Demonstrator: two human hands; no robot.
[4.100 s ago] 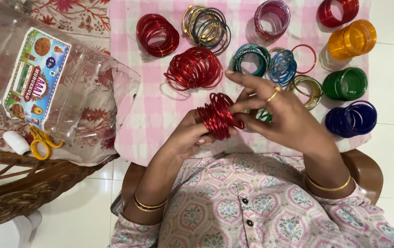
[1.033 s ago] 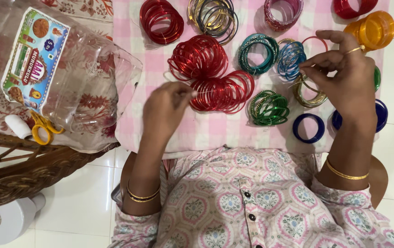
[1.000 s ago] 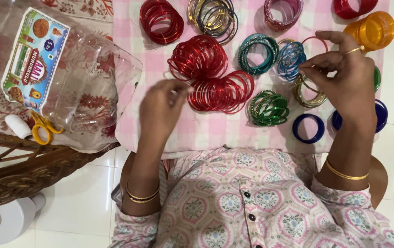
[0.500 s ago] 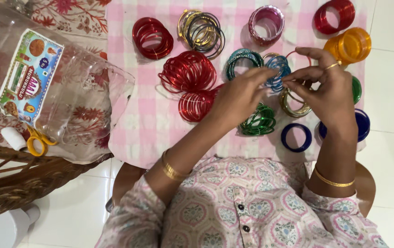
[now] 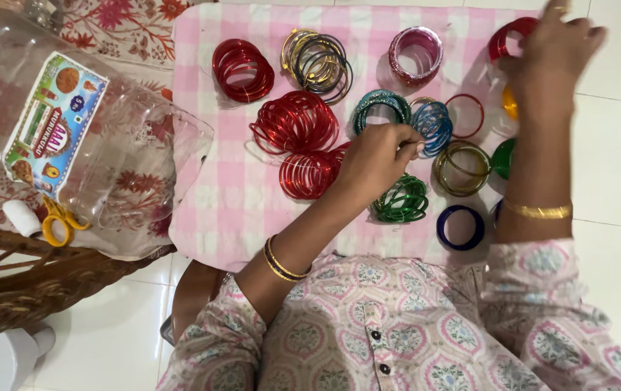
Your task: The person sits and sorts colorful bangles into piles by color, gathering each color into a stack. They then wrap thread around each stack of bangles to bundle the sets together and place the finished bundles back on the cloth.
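Note:
My left hand rests over the pink checked cloth, its thumb and forefinger pinched together beside a blue bangle set. It partly covers a stack of red bangles. Earlier frames show a thin white thread in these fingers; now it is too fine to see. My right hand is raised at the top right, blurred, over a red bangle set and an orange one. A green set lies just below my left hand.
More bangle sets lie on the cloth: red, red, gold and dark, pink, teal, a dark blue ring. At the left lie a large clear plastic bottle, yellow scissors and a white spool on a wicker stand.
My right hand has swung up and to the far right, away from my left hand. My left hand has stayed pinched near the blue bangles. The red stack lies on the cloth instead of in my hands.

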